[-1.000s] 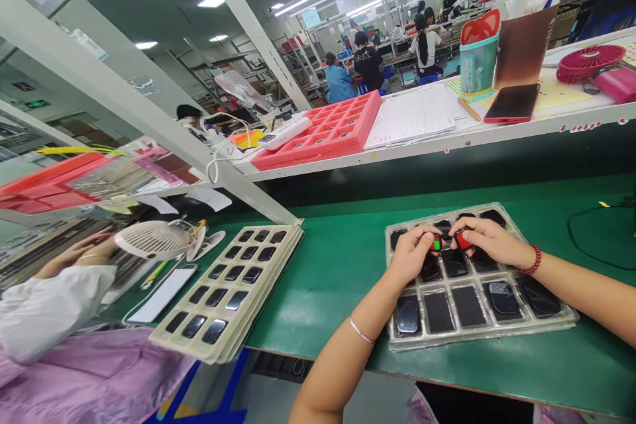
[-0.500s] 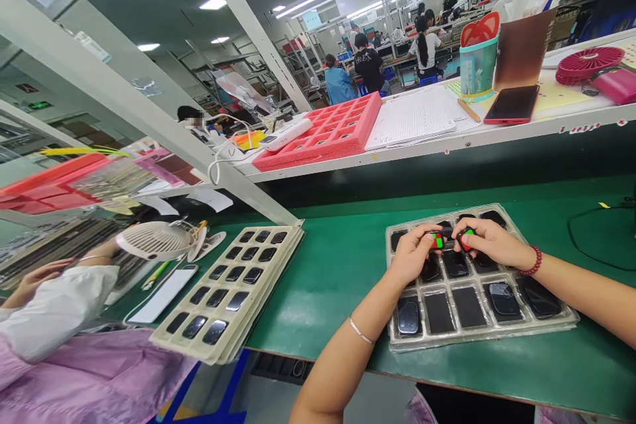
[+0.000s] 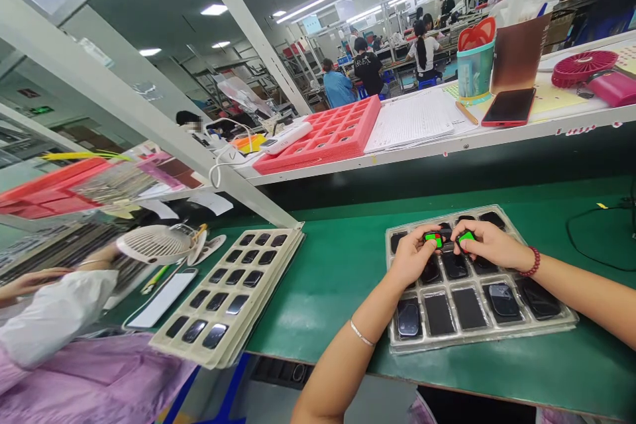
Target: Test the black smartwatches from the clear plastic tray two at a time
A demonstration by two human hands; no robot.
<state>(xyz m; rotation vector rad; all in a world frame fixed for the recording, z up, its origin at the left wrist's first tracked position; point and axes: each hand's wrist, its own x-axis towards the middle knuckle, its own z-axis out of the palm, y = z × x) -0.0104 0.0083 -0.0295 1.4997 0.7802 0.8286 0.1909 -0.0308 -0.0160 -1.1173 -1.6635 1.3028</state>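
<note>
A clear plastic tray (image 3: 566, 326) of small black devices lies on the green bench in front of me. My left hand (image 3: 413, 255) is curled over its upper left and pinches a small black device (image 3: 434, 239) whose screen glows green and red. My right hand (image 3: 489, 243) is closed over the tray's upper middle on another small device (image 3: 466, 236) with a green screen. Both hands hover just above the tray's back rows, close together.
A stack of beige trays (image 3: 278, 265) with black devices lies to the left. A co-worker's white sleeve (image 3: 50, 318), a white fan (image 3: 154, 243) and a phone (image 3: 161, 298) are at far left. The shelf behind holds a red foam tray (image 3: 322, 139), papers, a red phone (image 3: 509, 107). A black cable (image 3: 591, 258) runs at right.
The screens in my hands changed from mostly red to green. My hands stayed in place. The co-worker's arm at far left moved down and left.
</note>
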